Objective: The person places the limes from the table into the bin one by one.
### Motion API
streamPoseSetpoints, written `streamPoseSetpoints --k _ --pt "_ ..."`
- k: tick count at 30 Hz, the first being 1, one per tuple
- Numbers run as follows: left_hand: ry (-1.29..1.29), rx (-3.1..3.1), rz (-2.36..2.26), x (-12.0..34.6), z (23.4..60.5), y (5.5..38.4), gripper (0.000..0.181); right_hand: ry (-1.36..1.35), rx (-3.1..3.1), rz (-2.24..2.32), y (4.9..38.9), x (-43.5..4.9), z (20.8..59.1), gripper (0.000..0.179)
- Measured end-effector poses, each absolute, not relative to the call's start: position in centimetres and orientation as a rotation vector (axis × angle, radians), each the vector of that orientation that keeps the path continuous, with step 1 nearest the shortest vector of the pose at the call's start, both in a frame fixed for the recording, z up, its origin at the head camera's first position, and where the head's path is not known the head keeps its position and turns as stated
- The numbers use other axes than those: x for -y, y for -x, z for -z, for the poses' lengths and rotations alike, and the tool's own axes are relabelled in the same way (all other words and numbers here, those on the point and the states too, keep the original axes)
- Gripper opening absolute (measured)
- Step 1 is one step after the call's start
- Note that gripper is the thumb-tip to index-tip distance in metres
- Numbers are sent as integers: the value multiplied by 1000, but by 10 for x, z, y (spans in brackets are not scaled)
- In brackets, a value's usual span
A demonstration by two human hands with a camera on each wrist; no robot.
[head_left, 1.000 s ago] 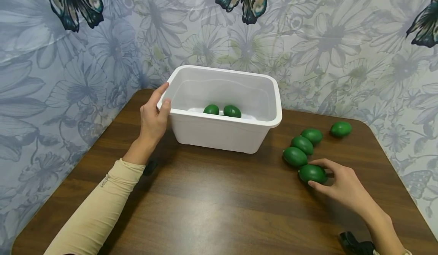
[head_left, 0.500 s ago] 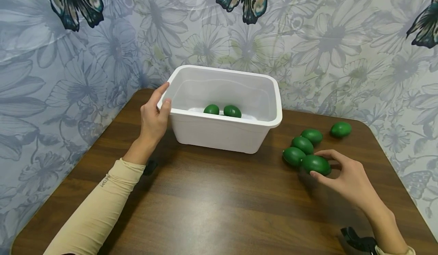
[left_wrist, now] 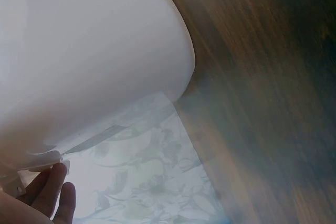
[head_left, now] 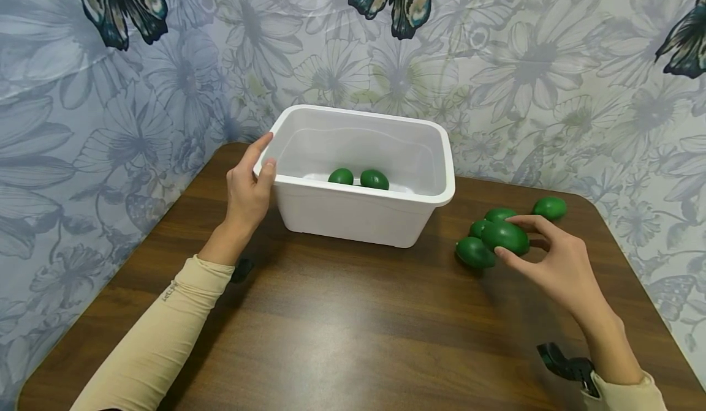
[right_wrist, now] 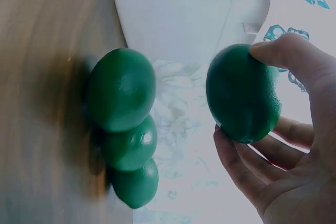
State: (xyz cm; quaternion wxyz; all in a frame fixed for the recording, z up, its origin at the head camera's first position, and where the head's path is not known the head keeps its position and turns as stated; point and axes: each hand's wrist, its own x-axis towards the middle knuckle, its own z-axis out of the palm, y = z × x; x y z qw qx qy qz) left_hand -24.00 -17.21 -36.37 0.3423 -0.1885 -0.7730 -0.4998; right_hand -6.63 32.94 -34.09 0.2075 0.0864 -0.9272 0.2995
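In the head view a white plastic tub [head_left: 353, 215] stands on the table, with two green limes [head_left: 374, 179] on its floor. My left hand [head_left: 247, 193] grips the tub's left rim, thumb on the near side; its fingers [left_wrist: 52, 190] show under the rim in the left wrist view. To the right, my right hand [head_left: 557, 264] pinches a lime [right_wrist: 244, 93] between thumb and fingertips, raised off the table. Three limes in a row lie beside it, the nearest lime [head_left: 474, 252] in front and the others partly hidden behind the held one.
Another lime [head_left: 549, 208] lies apart at the table's back right. The brown wooden table [head_left: 331, 313] meets a floral wall covering [head_left: 524, 92] with butterflies along its far edge. A black strap piece [head_left: 565, 362] sits at the right wrist.
My right hand has lifted the nearest lime off the table and carried it up and away from me, over the row. My left hand and the tub have stayed put.
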Motion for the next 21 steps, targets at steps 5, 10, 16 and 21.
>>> streamPoseSetpoints --k 5,10,16,21 --pt "490 2006 1294 172 364 240 61 -259 2515 -855 78 -322 336 53" --pt "486 2004 1297 171 363 240 60 -251 2454 -866 90 -314 326 53" --pt "481 2010 1303 171 363 239 60 -257 2365 -920 107 -299 308 52" --pt "491 2007 1308 171 363 240 61 -294 2293 -962 121 -287 298 51"
